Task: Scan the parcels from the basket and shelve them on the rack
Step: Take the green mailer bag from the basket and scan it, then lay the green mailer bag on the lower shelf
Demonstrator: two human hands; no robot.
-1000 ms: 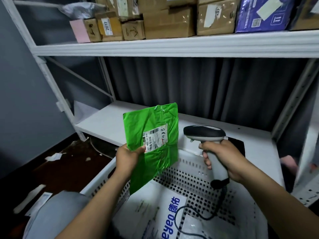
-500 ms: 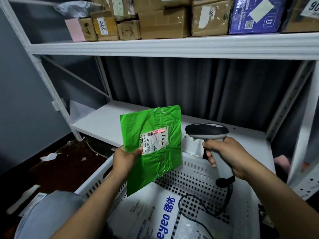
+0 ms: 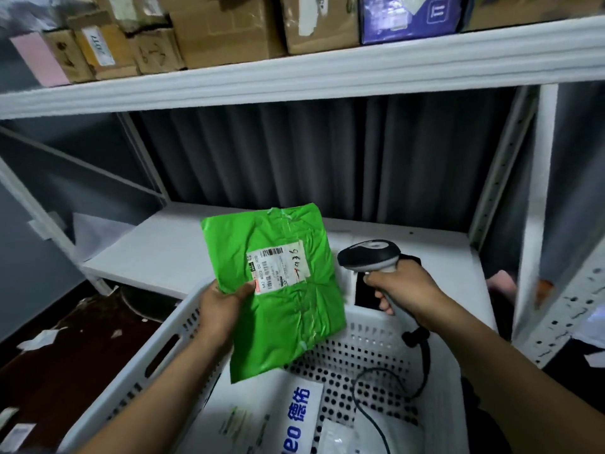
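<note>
Above the white basket (image 3: 157, 362), the left hand (image 3: 222, 309) pinches the green parcel (image 3: 278, 290) by its left edge, label facing up, while the right hand (image 3: 406, 286) grips the scanner (image 3: 370, 257) just beside it, before the rack (image 3: 294, 73).

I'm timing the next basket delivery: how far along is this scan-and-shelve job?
Done: cardboard boxes sit on the upper shelf, though who shelved them is not shown. In hand: the left hand holds a green parcel, with the scanner gripped by the right hand pointed at it. Left: shelving it, plus at least two white parcels lying in the basket.
</note>
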